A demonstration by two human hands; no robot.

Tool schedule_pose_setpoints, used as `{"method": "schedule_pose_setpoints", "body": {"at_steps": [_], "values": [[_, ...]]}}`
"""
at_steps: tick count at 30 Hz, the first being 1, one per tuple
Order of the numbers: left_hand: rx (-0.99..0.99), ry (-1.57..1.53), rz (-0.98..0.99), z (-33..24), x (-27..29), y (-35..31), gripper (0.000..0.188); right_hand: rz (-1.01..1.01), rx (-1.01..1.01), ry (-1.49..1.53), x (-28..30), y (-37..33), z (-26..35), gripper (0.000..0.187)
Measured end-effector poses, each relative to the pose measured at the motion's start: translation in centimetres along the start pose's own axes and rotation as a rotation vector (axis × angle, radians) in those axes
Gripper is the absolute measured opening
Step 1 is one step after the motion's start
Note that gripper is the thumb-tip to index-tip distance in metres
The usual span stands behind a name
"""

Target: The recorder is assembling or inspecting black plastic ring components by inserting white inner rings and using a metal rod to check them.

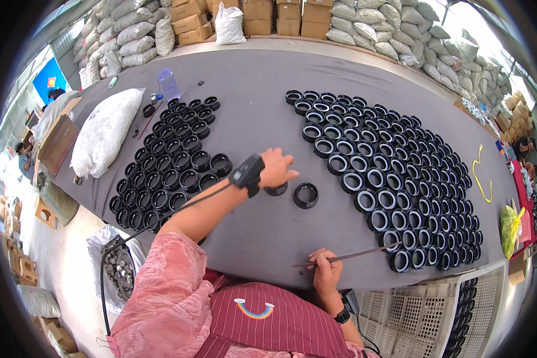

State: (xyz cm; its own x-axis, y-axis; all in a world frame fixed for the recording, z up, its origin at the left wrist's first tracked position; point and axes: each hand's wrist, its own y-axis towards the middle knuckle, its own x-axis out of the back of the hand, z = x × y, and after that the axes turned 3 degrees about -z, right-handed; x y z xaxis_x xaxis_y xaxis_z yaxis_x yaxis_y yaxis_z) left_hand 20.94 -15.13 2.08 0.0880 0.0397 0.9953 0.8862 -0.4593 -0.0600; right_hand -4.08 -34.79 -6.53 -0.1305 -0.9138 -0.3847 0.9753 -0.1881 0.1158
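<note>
My left hand (275, 168) reaches out over the middle of the grey-covered table, fingers spread and holding nothing. Partly hidden beneath it is a black ring (276, 191). Another black ring (306, 196) lies just to its right. Close to the table's near edge, my right hand (326, 269) is closed around a thin dark stick (364, 253), whose far end points right, over the nearest rings. To the left stand rows of plain black rings (172, 161). A larger block of black rings with pale inner rims (376, 178) fills the right side.
A full white sack (108, 132), a clear bottle (169, 83) and a yellow strap (478, 173) lie on the table. Plastic crates (400, 310) stand below its near right edge. An open bag of dark parts (118, 268) sits at the lower left. Stacked sacks (394, 27) line the back.
</note>
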Motion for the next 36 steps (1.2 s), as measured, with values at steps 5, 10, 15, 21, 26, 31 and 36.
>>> {"method": "schedule_pose_setpoints", "body": {"at_steps": [5,10,15,21,26,31,36], "values": [[-0.114,-0.137,-0.257,-4.4,-0.4,-6.9,0.049,0.032,-0.008,-0.016,-0.4,0.1,0.3,0.022],[-0.094,-0.200,-0.290,-6.0,-2.4,-7.6,0.048,0.050,-0.038,-0.070,-0.9,0.2,0.6,0.020],[-0.193,-0.173,-0.148,-6.5,-2.9,-5.2,0.029,0.008,-0.022,-0.128,-0.4,0.0,0.5,0.019],[0.044,-0.061,-0.253,4.1,-2.6,0.3,0.025,0.009,-0.013,-0.107,-0.4,-0.1,0.2,0.018],[0.124,0.139,-0.077,15.6,-1.3,1.7,0.036,0.039,-0.028,-0.164,-0.6,-0.1,0.6,0.019],[0.282,-0.012,0.093,17.7,2.2,-1.0,0.050,0.048,-0.023,-0.192,-0.6,0.0,0.5,0.021],[0.368,-0.022,0.181,18.7,2.9,-1.3,0.050,0.043,-0.029,-0.186,-1.2,0.2,1.1,0.020]]}}
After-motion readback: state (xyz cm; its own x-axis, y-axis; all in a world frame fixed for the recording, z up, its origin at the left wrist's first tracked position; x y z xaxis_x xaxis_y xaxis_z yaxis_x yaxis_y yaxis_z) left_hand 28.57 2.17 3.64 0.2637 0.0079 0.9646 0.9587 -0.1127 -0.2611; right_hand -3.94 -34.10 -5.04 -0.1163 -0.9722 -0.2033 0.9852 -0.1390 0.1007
